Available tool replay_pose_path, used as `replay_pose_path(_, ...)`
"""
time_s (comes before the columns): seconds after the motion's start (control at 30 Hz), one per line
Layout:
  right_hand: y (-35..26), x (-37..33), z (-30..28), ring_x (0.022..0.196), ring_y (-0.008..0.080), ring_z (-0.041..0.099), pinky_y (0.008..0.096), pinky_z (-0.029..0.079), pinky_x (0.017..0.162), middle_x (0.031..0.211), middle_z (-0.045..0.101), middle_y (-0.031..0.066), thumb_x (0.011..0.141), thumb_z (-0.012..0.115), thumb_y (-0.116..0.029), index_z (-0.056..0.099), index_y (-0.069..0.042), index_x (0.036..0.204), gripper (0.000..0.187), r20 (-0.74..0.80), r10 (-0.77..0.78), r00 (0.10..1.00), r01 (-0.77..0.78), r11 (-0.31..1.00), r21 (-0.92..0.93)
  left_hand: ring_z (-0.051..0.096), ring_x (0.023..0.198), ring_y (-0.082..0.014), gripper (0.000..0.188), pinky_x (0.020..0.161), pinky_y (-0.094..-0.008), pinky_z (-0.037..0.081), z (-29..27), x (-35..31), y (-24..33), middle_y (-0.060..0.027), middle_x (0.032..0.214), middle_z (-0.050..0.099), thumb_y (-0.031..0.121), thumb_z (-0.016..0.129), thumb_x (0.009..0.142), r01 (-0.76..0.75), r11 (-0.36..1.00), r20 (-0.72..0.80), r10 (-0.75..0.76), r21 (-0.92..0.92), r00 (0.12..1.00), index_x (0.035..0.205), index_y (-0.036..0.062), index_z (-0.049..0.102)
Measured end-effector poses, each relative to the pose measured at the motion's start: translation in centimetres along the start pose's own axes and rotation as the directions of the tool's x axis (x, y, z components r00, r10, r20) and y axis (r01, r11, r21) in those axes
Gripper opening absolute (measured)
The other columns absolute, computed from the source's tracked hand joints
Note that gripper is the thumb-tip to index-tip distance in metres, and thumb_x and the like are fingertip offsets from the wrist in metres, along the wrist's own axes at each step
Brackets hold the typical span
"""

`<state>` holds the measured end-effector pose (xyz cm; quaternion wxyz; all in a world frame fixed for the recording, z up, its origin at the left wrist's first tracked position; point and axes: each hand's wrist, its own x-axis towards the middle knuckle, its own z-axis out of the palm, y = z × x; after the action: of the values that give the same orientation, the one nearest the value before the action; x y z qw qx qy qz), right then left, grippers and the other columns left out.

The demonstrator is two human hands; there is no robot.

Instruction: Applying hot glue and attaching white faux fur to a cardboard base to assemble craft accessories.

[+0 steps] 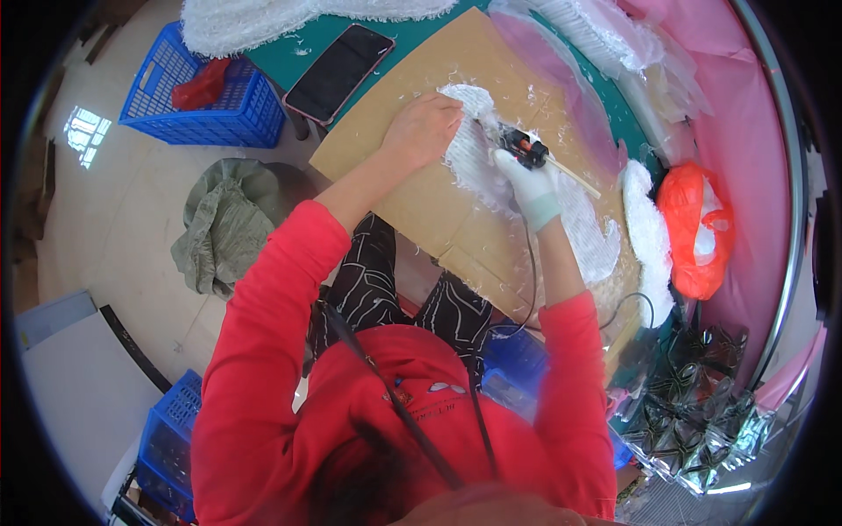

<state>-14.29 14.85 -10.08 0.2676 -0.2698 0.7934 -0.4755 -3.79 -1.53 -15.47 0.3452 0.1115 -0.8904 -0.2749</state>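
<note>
A long piece of white fluffy fabric (469, 158) lies on a brown cardboard sheet (447, 210), its ribbed side up. At its upper left edge is my left hand (425, 127), bare, with the fingers held together on the fabric; its fingertips are partly hidden. My right hand (529, 184), in a white glove, is closed round a black glue gun (524, 147) over the middle of the fabric. A pale glue stick (574, 177) juts out behind the gun, toward the right. The gun's nozzle points left and down at the fabric.
A phone (339, 74) lies left of the cardboard. Beyond it on the floor stands a blue crate (219, 114) with a red bag. On the right are white fluffy strips (647, 245), an orange bag (697, 232) and pink sheeting (745, 131). A cable (532, 263) hangs by my right wrist.
</note>
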Motion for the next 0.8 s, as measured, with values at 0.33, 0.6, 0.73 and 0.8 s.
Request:
replay_pose_path(0.33, -0.5, -0.4, 0.2, 0.055, 0.0059, 0.051, 0.0211, 0.039, 0.049, 0.068, 0.058, -0.0023, 0.073, 0.068, -0.016, 0.062, -0.005, 0.088, 0.019, -0.043, -0.024, 0.999, 0.024, 1.000, 0.001, 0.056, 0.094, -0.0243, 0.015, 0.082, -0.0345, 0.044, 0.0, 0.0, 0.0, -0.0078, 0.099, 0.062, 0.012, 0.055, 0.080, -0.008, 1.000, -0.023, 0.008, -0.002, 1.000, 0.087, 0.0017, 0.063)
replay_pose_path(0.6, -0.7, -1.2, -0.8, 0.053, 0.0050, 0.049, 0.0209, 0.037, 0.046, 0.066, 0.056, -0.0033, 0.072, 0.069, -0.017, 0.062, -0.006, 0.085, 0.018, -0.044, -0.079, 0.996, 0.082, 0.995, 0.049, 0.056, 0.093, -0.0252, 0.015, 0.082, -0.0350, 0.045, -0.1, -0.1, -0.3, -0.0085, 0.099, 0.062, 0.012, 0.055, 0.080, -0.029, 1.000, -0.013, 0.029, 0.011, 0.999, 0.088, 0.0014, 0.062)
replay_pose_path(0.73, -1.1, -0.6, 0.0, 0.053, 0.0051, 0.049, 0.0210, 0.037, 0.047, 0.066, 0.056, -0.0029, 0.071, 0.070, -0.017, 0.063, -0.005, 0.084, 0.019, -0.037, -0.009, 0.999, 0.012, 0.996, 0.084, 0.056, 0.092, -0.0254, 0.015, 0.081, -0.0351, 0.045, -0.1, 0.0, -0.1, -0.0084, 0.098, 0.062, 0.012, 0.056, 0.079, -0.040, 0.999, -0.030, 0.040, -0.001, 0.999, 0.088, 0.0015, 0.062)
replay_pose_path(0.8, -1.0, 0.0, 0.5, 0.054, 0.0053, 0.049, 0.0211, 0.038, 0.048, 0.067, 0.057, -0.0027, 0.071, 0.070, -0.017, 0.063, -0.005, 0.085, 0.020, -0.036, 0.017, 0.999, -0.015, 0.999, 0.050, 0.056, 0.091, -0.0255, 0.015, 0.081, -0.0351, 0.045, 0.0, 0.0, 0.0, -0.0084, 0.098, 0.062, 0.012, 0.056, 0.079, -0.042, 0.999, -0.026, 0.042, 0.000, 0.999, 0.088, 0.0015, 0.062)
